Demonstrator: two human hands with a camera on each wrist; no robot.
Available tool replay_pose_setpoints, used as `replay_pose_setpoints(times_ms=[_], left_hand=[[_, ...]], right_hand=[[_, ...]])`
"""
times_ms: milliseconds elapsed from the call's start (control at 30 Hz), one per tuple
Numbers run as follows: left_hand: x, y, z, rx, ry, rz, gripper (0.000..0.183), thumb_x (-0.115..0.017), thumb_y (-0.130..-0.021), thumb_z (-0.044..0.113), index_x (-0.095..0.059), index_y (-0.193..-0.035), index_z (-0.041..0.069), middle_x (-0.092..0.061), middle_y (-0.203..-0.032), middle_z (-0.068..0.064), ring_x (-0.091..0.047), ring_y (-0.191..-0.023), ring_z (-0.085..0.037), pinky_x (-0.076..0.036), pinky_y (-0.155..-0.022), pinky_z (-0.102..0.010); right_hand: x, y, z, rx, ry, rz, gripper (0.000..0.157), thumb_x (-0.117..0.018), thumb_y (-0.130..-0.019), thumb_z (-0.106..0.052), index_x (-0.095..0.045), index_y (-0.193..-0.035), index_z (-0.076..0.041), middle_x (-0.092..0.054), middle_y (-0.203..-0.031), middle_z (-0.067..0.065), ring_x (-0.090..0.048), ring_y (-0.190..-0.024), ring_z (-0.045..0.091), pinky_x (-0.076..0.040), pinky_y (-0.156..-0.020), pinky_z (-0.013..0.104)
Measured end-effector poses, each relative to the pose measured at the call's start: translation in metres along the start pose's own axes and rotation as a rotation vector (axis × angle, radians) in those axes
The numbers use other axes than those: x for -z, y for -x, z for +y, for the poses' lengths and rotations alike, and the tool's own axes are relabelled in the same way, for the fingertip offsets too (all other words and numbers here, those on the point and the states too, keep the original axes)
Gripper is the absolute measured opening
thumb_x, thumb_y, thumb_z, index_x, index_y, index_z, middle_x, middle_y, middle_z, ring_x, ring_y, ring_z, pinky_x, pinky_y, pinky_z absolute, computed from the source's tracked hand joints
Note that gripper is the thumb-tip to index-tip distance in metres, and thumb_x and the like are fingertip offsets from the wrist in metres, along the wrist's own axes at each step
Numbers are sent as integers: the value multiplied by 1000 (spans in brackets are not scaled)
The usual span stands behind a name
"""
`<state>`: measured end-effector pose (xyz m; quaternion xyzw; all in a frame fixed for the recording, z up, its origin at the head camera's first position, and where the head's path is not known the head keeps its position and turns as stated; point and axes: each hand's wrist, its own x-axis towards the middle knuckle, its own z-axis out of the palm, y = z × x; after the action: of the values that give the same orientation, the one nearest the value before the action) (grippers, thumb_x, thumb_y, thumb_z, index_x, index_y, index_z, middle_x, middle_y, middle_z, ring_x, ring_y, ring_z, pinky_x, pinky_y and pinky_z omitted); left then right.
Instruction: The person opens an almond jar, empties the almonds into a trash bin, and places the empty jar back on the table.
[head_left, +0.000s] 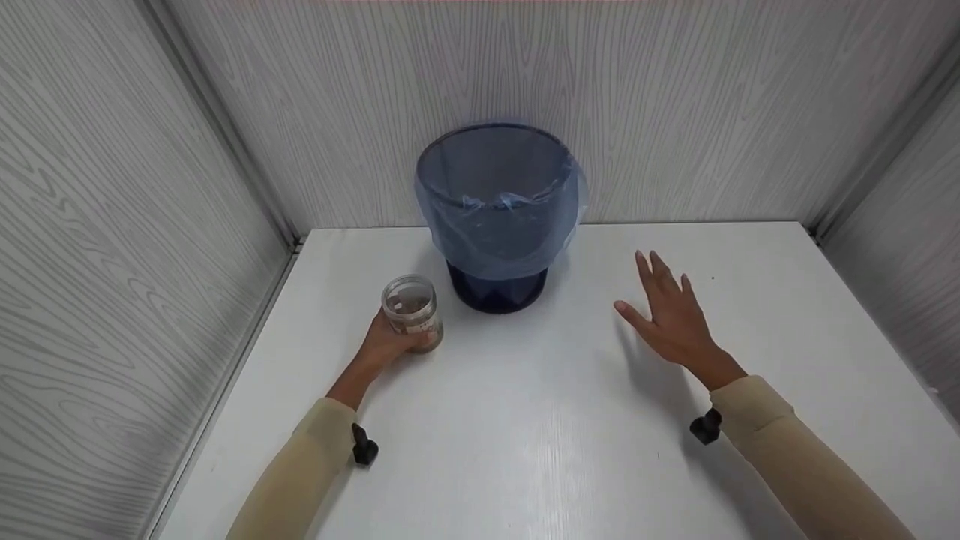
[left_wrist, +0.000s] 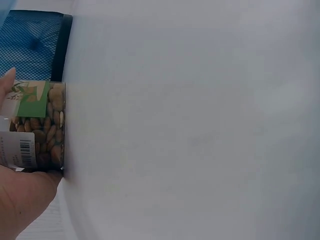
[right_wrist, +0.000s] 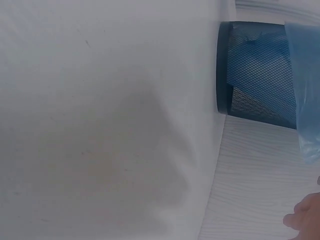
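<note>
My left hand grips a clear jar from its left side, thumb across the front. In the left wrist view the jar shows brown almond-like nuts, a green label and a barcode sticker. It stands upright, close over the white table, just left of the bin. Off to the right, my right hand hovers above the table with fingers straight and spread, holding nothing. Only part of the right hand enters the right wrist view, at its lower right corner.
A dark mesh waste bin stands at the table's back middle, lined with a translucent blue bag folded over its rim. Grey wood-grain panels enclose the white table at the back and both sides.
</note>
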<state>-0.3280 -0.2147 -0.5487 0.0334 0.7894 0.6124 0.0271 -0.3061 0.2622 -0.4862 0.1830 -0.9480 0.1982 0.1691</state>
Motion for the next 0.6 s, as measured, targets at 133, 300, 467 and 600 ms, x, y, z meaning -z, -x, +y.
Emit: replay_pose_setpoints(times_ms=[133, 300, 467, 600], left_hand=[[-1, 0, 1, 23, -40, 10, 103, -86, -65, 32, -24, -146, 19, -40, -140, -4, -35, -132, -23, -27, -108, -41], [-1, -1, 2, 27, -42, 25, 104, -86, -65, 33, -23, -147, 20, -40, -140, -5, -35, -132, -23, -27, -109, -41], [-2, -1, 2, 18, -48, 46, 98, -85, -67, 33, -26, -145, 20, -44, -137, -3, -38, -128, -21, -29, -107, -41], [-2, 1, 4, 15, -70, 62, 93, -83, -69, 34, -30, -143, 19, -46, -134, -2, -41, -125, -22, -33, -104, -42]], right_hand=[[-2, 0, -3, 2, -7, -1, 79, -45, -93, -53, -5, -152, -20, -9, -157, 10, -13, -142, 31, -7, -108, 62], [-4, 1, -7, 13, -22, 10, 79, -46, -93, -52, -7, -152, -18, -10, -156, 11, -15, -142, 32, -8, -108, 62], [-6, 5, -9, 7, -23, 1, 79, -47, -93, -52, -8, -152, -18, -11, -156, 12, -15, -141, 32, -8, -108, 62], [-5, 5, -9, 3, -26, -13, 78, -46, -93, -52, -9, -152, -17, -11, -156, 13, -16, -141, 33, -8, -108, 62]])
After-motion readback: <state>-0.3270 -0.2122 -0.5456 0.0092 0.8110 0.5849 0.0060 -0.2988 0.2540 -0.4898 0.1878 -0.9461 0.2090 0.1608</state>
